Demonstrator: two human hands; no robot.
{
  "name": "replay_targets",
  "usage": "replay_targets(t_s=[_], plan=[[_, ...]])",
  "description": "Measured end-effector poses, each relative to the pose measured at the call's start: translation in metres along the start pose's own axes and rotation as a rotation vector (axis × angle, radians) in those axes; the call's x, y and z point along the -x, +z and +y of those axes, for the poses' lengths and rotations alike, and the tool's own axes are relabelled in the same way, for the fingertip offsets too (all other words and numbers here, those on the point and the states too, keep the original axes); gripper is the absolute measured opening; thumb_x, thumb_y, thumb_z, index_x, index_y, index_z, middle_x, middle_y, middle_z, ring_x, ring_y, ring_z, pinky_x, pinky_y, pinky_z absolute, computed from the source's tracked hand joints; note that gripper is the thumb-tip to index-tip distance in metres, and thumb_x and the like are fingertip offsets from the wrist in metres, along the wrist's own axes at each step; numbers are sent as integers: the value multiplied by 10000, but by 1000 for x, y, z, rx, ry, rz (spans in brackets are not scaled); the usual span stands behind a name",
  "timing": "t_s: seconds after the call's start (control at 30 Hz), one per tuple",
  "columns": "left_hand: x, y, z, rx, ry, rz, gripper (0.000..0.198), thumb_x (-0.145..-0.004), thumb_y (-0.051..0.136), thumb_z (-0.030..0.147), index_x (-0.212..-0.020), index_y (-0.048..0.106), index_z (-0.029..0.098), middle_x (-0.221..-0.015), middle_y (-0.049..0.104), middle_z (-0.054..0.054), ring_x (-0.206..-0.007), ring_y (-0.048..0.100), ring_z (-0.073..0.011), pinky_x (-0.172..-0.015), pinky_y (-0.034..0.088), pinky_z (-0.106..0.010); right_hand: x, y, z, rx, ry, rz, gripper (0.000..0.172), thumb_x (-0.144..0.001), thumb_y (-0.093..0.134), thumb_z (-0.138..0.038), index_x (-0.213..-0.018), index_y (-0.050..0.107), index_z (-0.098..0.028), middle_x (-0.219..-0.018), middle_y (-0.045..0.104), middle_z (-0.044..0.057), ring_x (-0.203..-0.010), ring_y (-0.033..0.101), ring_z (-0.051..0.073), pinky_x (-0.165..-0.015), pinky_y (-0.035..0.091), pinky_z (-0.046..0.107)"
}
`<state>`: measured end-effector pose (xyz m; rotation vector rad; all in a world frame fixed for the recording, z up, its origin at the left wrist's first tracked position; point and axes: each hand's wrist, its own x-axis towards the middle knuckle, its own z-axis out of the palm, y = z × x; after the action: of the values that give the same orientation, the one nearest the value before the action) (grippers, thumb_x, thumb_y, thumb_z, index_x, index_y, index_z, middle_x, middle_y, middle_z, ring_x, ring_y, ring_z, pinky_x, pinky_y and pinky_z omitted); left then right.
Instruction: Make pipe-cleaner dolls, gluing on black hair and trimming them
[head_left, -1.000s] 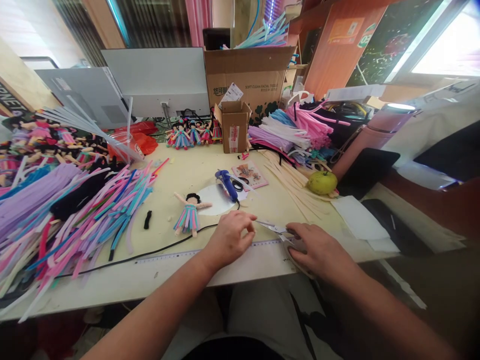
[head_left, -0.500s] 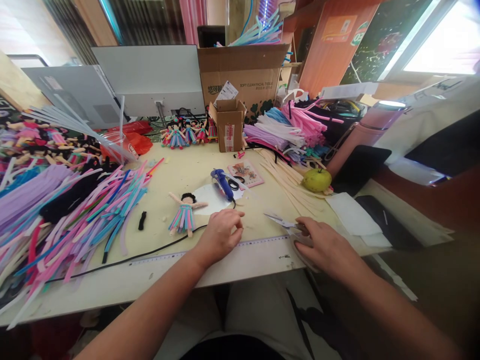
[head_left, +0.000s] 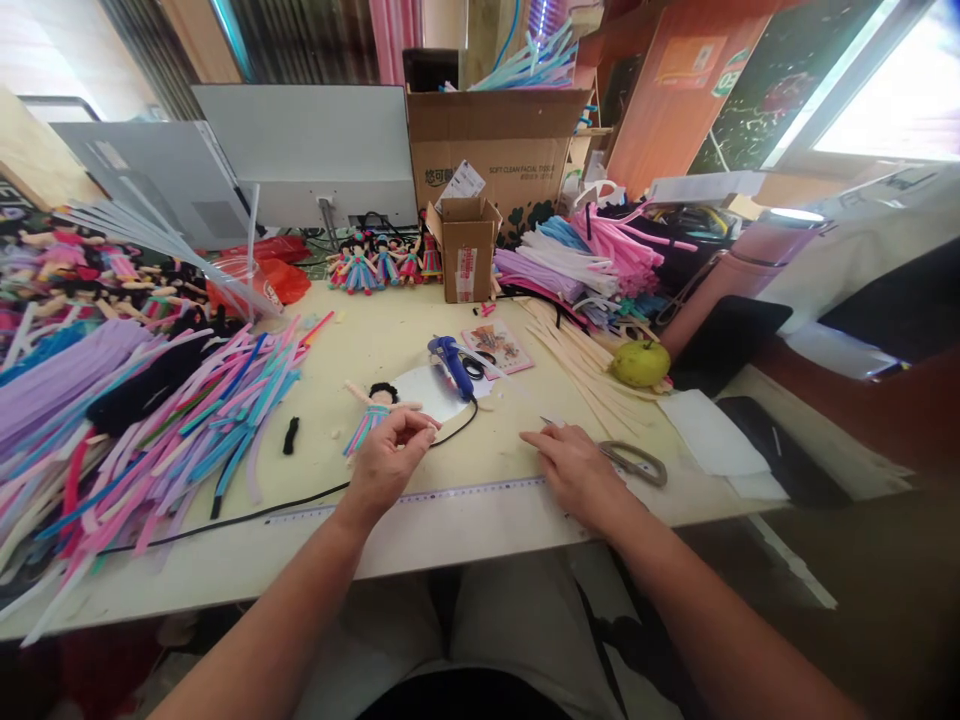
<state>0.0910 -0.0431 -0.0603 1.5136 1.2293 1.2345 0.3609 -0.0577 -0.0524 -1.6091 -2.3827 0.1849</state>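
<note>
My left hand is closed in a pinch in front of the doll. Something small and pinkish may show at its fingertips, too small to name. Partly covered by that hand, the doll lies face up, with black curly hair, outstretched arms and a striped pastel skirt. My right hand rests low over the table, index finger stretched out, holding nothing I can see. Scissors lie beside and partly behind it, their grey handles to its right. Beyond the hands is a blue glue gun on a white sheet.
Loose coloured pipe cleaners cover the table's left side. A ruler runs along the front edge, near a black cord. Beige strips, a green fruit and white tissue lie right. A small carton stands behind.
My right hand has let go of the scissors, which now lie on the table, and moved left. My left hand has shifted left towards the doll and closed into a pinch.
</note>
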Motion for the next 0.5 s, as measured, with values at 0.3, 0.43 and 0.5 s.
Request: replay_targets(t_s=[0.3, 0.43, 0.5], plan=[[4, -1, -8, 20, 24, 38, 137, -829, 628, 314, -800, 624, 179, -846, 670, -40, -706, 592, -140, -683, 478, -282, -15, 17, -9, 127, -42, -63, 426, -862, 441, -52, -1188, 663, -211, -960, 611, 102, -889, 533, 246, -845, 428, 371], [4, -2, -8, 28, 22, 32, 141, -830, 626, 313, -788, 622, 179, -843, 672, -39, -718, 606, -146, -674, 484, -276, -7, 15, 0, 2, -43, -25, 366, -883, 449, -78, -1139, 684, -194, -979, 614, 100, -926, 542, 232, -864, 440, 355], [4, -3, -8, 31, 12, 24, 141, -830, 625, 315, -797, 624, 178, -843, 670, -38, -694, 598, -140, -662, 485, -274, -6, 14, 2, -67, -15, 0, 319, -892, 474, -114, -1122, 686, -181, -1008, 624, 103, -950, 553, 231, -883, 445, 364]])
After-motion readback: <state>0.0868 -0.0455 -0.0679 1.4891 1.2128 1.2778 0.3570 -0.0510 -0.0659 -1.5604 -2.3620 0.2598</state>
